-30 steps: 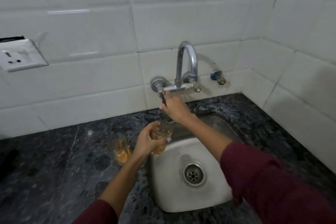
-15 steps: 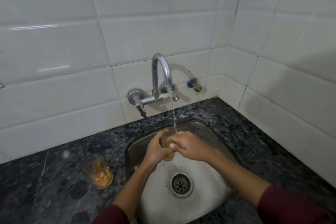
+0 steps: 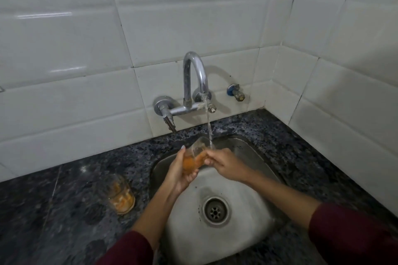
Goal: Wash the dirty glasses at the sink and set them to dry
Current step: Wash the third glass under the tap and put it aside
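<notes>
Over the sink [image 3: 254, 241], near its back rim, the left hand [image 3: 179, 173] wraps its fingers around a glass [image 3: 192, 158] smeared with orange residue, tilted with its mouth up toward the tap [image 3: 195, 84]. The right hand [image 3: 226, 162] pinches the glass's right side with curled fingers. A thin stream of water [image 3: 209, 125] falls from the spout onto the glass's rim. A second dirty glass [image 3: 119, 194] stands on the dark speckled counter [image 3: 64, 211], just beside the sink's left edge and well apart from both hands. The drain [image 3: 215, 212] lies open in the basin below the forearms. A small blue-collared valve [image 3: 235, 92] juts from the white tiled wall [image 3: 86, 49], right of the tap. Both maroon sleeves [image 3: 353, 234] show at the bottom.
</notes>
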Tool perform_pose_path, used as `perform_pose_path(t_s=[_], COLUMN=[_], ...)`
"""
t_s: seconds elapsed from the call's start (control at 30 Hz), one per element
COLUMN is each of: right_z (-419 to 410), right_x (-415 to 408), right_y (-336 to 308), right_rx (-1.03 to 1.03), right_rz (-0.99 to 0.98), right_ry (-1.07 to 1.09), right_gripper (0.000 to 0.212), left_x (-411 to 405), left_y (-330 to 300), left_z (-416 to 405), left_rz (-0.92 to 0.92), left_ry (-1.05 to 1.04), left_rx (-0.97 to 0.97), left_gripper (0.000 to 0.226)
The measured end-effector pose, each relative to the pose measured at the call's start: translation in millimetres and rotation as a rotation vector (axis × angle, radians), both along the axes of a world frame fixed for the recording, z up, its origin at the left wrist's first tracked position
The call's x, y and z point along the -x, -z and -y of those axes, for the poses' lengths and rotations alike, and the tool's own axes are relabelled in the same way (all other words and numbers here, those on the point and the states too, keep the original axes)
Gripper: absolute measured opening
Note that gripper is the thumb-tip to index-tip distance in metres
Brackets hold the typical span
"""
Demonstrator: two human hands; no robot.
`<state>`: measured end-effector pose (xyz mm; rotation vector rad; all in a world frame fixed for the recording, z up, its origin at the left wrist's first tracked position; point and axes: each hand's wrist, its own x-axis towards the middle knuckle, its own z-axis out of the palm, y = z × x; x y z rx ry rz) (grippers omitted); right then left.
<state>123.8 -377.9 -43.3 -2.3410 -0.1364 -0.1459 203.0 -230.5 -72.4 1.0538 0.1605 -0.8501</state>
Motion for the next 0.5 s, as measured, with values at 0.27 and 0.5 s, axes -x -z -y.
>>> perform_pose_path(t_s=[0.27, 0.5], right_z=[-24.7, -16.4], right_x=[-19.4, 6.5], right_y=[-12.5, 8.7], right_rx=[-0.559, -0.138], right_rz=[-0.130, 0.047], right_ry=[0.397, -0.017], right_gripper=[0.018, 0.025], left_x=[14.2, -7.0], left_y=[20.3, -2.7], left_z=[16.9, 8.7], left_rz=[0.630, 0.140], left_ry=[-0.487, -0.239], left_rx=[-0.159, -0.150], left_gripper=[0.004, 0.019])
